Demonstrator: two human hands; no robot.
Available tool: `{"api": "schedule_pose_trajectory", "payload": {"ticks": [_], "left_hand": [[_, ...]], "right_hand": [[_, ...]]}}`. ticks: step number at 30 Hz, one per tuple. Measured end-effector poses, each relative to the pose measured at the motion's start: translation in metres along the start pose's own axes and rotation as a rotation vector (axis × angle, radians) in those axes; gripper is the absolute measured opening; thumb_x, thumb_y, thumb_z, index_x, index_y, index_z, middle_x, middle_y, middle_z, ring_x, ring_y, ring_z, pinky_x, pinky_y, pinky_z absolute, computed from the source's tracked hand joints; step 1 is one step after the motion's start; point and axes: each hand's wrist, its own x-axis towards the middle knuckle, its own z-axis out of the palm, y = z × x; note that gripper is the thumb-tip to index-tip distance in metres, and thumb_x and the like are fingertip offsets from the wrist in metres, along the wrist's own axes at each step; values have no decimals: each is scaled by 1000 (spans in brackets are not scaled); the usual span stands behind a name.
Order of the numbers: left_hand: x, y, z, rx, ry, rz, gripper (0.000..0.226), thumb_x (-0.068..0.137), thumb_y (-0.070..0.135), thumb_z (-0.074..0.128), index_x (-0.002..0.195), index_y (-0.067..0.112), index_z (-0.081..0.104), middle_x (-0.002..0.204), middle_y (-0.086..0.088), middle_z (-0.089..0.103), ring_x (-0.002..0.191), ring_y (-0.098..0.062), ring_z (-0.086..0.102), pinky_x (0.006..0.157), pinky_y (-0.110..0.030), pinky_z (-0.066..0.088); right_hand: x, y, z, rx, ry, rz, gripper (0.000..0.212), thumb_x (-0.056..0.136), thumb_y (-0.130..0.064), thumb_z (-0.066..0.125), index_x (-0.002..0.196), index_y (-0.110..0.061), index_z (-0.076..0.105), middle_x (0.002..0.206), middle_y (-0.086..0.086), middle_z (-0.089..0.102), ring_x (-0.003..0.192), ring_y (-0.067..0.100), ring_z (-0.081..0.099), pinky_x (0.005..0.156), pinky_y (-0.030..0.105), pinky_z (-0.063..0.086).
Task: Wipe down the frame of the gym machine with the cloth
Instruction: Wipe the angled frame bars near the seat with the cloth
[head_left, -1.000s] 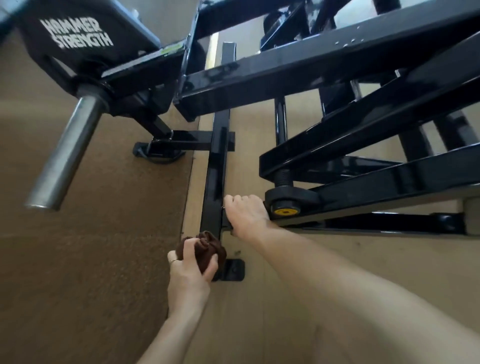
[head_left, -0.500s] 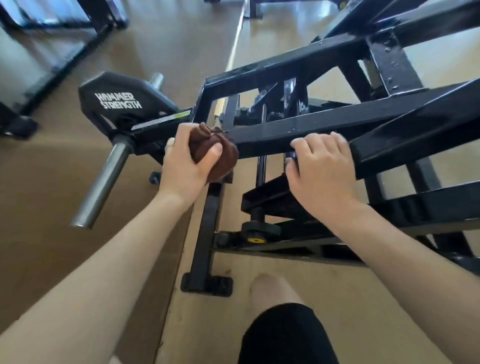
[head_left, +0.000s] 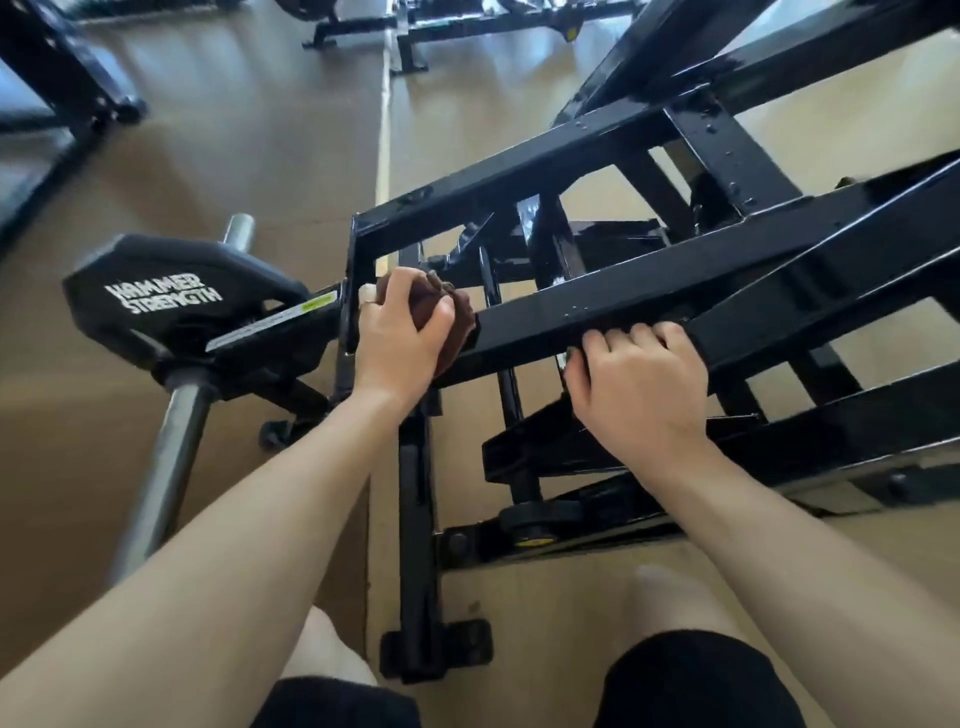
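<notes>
While the black frame (head_left: 613, 322) crosses the picture from centre to upper right, a grey bar (head_left: 171, 457) slants down the left beneath a black plate (head_left: 171, 306). Right hand (head_left: 641, 387), right of centre, curls its fingers (head_left: 597, 343) over a beam. Left hand (head_left: 400, 332), at centre, grips the brown cloth (head_left: 457, 322) bunched against that beam's left end.

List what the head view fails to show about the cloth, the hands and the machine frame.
- Brown cloth: mostly hidden under the left hand; its contact with the frame bar cannot be seen.
- Right hand: fingertips curl over the bar's far edge, out of sight.
- Frame's right end: cut off by the picture's edge.
- Label strip: print too small to read.
</notes>
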Motion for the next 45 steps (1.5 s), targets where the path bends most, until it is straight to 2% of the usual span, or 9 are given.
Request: {"api": "schedule_pose_trajectory", "payload": {"ticks": [3, 11, 17, 24, 30, 35, 39, 42, 45], "left_hand": [[7, -8, -7, 16, -83, 42, 19, 99, 45, 57, 113, 40, 44, 119, -3, 43, 100, -22, 51, 74, -23, 39], [4, -67, -58, 75, -149, 66, 22, 98, 35, 62, 116, 33, 49, 126, -7, 39, 106, -30, 51, 95, -41, 49], [11, -11, -12, -69, -222, 254, 26, 98, 29, 65, 121, 26, 53, 129, -6, 39, 115, -25, 46, 89, -20, 40], [23, 59, 37, -175, -354, 448, 32, 99, 29, 64, 128, 26, 50, 134, -6, 37, 120, -27, 46, 97, -44, 56], [9, 10, 10, -69, -328, 580, 41, 93, 24, 72, 128, 19, 52, 139, -7, 38, 123, -27, 48, 101, -36, 51], [16, 34, 21, -7, -322, 673, 41, 92, 38, 63, 128, 22, 51, 132, -3, 37, 115, -23, 46, 91, -30, 46], [13, 106, 68, -26, -310, 733, 41, 92, 33, 66, 129, 23, 53, 129, -11, 42, 113, -29, 47, 91, -38, 49], [19, 135, 89, -112, -368, 624, 39, 94, 31, 66, 130, 25, 53, 130, -10, 41, 113, -32, 47, 94, -50, 51], [23, 118, 79, -166, -399, 660, 42, 94, 32, 67, 132, 27, 49, 134, -6, 37, 115, -28, 47, 94, -47, 54]], "right_hand": [[-1, -2, 3, -35, 48, -5, 40, 104, -28, 41, 77, -12, 66, 71, 8, 69, 72, 31, 64, 83, 42, 44], [-1, -7, -1, -119, 28, 34, 45, 107, -30, 38, 78, -12, 68, 71, 7, 69, 75, 29, 65, 86, 40, 46], [0, -6, -1, -135, 11, 8, 42, 107, -30, 39, 80, -12, 66, 74, 7, 70, 75, 30, 64, 85, 41, 47], [-2, -7, 3, -154, 2, 46, 37, 105, -28, 41, 81, -13, 66, 79, 6, 70, 77, 27, 64, 86, 40, 44], [4, -10, -12, -135, -141, 87, 42, 107, -28, 38, 81, -13, 67, 78, 5, 70, 78, 27, 62, 90, 38, 43], [7, 1, -38, -62, -447, -51, 43, 102, -31, 29, 107, -17, 69, 104, 1, 72, 106, 27, 62, 114, 42, 31], [12, 47, -69, -103, -278, 59, 37, 100, -31, 41, 94, -21, 76, 99, 3, 71, 111, 29, 60, 124, 51, 18], [16, 52, -75, -57, -281, 171, 32, 93, -28, 46, 92, -22, 78, 95, -2, 69, 111, 25, 59, 125, 43, 18], [23, 47, -71, 90, -189, 248, 22, 83, -18, 56, 82, -18, 78, 89, -2, 68, 103, 24, 61, 122, 40, 23]]}}
